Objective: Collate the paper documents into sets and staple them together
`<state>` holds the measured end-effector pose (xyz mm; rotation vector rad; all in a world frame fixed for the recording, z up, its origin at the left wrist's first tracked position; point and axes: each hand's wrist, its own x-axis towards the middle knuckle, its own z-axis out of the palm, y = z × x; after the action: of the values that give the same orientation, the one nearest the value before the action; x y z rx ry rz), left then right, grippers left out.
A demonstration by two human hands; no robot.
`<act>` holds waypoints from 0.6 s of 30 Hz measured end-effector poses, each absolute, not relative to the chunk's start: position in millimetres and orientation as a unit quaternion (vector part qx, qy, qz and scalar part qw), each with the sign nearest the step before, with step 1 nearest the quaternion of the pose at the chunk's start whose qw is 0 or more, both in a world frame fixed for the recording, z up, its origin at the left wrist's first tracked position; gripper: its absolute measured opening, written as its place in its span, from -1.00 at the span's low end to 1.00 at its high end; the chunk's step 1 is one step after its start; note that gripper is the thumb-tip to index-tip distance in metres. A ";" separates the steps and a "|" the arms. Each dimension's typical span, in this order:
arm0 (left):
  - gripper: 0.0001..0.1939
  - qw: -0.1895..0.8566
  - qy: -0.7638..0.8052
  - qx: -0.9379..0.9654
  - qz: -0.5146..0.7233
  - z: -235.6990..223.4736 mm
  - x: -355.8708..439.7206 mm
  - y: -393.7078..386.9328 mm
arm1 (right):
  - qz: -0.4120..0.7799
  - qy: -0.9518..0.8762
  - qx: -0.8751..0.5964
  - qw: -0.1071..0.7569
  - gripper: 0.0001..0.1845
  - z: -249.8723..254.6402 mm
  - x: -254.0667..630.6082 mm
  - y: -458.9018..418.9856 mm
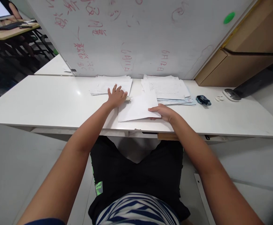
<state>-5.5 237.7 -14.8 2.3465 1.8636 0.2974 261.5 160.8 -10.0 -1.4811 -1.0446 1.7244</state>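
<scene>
Papers, how many piles?

– Two, left stack (pixel 124 82) and right stack (pixel 169 89), by one whiteboard (pixel 150 37). White paper (pixel 136 109) is over the desk's (pixel 57 103) front, pinched between right hand's (pixel 163 112) thumb and fingers. Left hand's (pixel 117 96) loosely spread over one pale object (pixel 128 98), can't tell if it's gripping.

Boxes?

– Two cardboard boxes (pixel 220 67), contents hidden. Red dates (pixel 127 60) read 6月11日 and 6月12日.

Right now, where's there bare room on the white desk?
The white desk is bare left of the left paper pile, and between the mouse and the front edge. The middle is crowded: right paper pile, white paper, left hand and right hand.
</scene>
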 end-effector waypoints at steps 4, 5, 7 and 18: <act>-0.46 0.046 0.624 0.771 0.117 -13.2 -6.4 228.7 | 0.614 -0.431 -0.574 0.328 -0.62 -10.4 260.8 149.3; -0.46 0.043 0.623 0.771 0.120 -12.7 -6.2 225.5 | 0.598 -0.445 -0.579 0.330 -0.63 -10.6 261.9 145.3; -0.44 0.041 0.621 0.772 0.126 -11.8 -5.4 218.8 | 0.564 -0.464 -0.595 0.335 -0.62 -11.5 265.4 136.6; -0.44 0.007 0.506 0.850 0.144 -15.2 -17.0 198.0 | 0.367 -0.406 -0.650 0.528 -0.64 -21.4 279.6 119.9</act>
<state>-17.0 198.0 -15.2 2.6596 1.5844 0.4510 279.6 119.9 -21.4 -1.5521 -0.9688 0.8760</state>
